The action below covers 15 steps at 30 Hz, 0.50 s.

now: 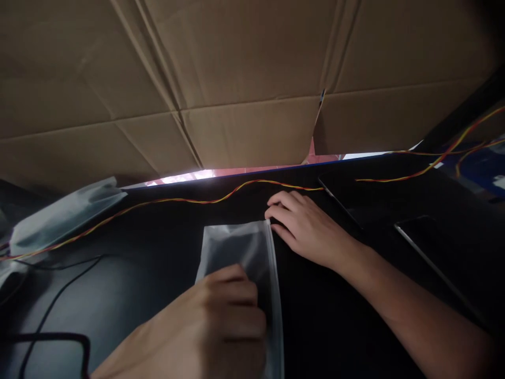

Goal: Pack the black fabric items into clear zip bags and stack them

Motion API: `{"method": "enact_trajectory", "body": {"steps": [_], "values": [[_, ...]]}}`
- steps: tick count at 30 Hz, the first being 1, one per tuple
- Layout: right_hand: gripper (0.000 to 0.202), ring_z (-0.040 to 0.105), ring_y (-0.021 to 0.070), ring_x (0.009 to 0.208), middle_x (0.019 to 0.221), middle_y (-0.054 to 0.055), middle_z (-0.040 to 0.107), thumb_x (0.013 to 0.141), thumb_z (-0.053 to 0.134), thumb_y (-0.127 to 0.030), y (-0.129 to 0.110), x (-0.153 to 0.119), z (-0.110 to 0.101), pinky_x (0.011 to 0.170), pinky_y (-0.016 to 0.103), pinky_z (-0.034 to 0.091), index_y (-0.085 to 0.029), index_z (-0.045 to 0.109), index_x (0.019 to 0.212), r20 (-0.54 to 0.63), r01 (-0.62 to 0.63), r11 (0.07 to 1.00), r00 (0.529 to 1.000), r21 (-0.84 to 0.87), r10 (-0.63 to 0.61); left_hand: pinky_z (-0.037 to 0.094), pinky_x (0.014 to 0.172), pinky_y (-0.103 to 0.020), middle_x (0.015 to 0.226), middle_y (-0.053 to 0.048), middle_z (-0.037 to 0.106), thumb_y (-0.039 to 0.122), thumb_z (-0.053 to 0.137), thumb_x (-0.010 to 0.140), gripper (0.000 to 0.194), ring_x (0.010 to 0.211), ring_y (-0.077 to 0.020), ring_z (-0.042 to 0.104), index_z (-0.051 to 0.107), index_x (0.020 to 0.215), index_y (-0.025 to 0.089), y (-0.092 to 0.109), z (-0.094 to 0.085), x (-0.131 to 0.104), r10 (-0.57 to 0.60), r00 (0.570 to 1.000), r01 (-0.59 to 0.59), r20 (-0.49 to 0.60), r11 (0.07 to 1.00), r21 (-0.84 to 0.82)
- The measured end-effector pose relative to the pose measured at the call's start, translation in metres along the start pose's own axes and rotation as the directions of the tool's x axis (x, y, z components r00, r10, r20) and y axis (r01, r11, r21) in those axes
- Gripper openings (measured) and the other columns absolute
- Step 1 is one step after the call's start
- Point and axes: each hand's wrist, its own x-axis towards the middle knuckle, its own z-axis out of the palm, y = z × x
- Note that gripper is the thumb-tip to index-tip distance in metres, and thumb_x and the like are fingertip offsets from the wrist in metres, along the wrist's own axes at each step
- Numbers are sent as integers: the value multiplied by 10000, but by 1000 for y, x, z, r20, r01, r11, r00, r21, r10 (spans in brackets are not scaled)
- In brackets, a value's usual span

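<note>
A translucent plastic zip bag lies flat on the black table, its zip strip running along the right side. My left hand is closed over the lower part of the bag, knuckles up. Its fingertips are hidden beneath it, beside the zip strip. At the bag's upper right corner is my right hand, palm down, with the corner between thumb and index finger. The other fingers of that hand are bent and slightly apart on the table.
A red-and-yellow twisted wire crosses the table. Two dark flat devices lie to the right. Another plastic bag and black cables are at left. A large cardboard sheet stands behind the table.
</note>
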Motion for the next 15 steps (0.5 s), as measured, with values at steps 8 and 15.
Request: {"method": "enact_trajectory", "body": {"steps": [8, 15], "values": [[246, 557, 115, 600, 678, -78, 643, 941, 789, -362, -27, -8, -30, 564, 291, 335, -243, 650, 777, 377, -255, 919, 917, 299, 131, 392, 1248, -686, 1673, -129, 522, 521, 502, 1117, 649, 1560, -412, 441, 376, 1695, 255, -47, 13, -11, -420, 892, 452, -168, 822, 347], [120, 700, 193, 810, 855, -19, 770, 968, 751, -378, -51, -11, -20, 681, 320, 413, -260, 730, 959, 339, -473, 819, 866, 324, 366, 291, 1275, -807, 1791, -106, 358, 473, 284, 1174, 651, 1703, -414, 148, 97, 1773, 300, -51, 31, -15, -512, 802, 596, -308, 720, 357]]}}
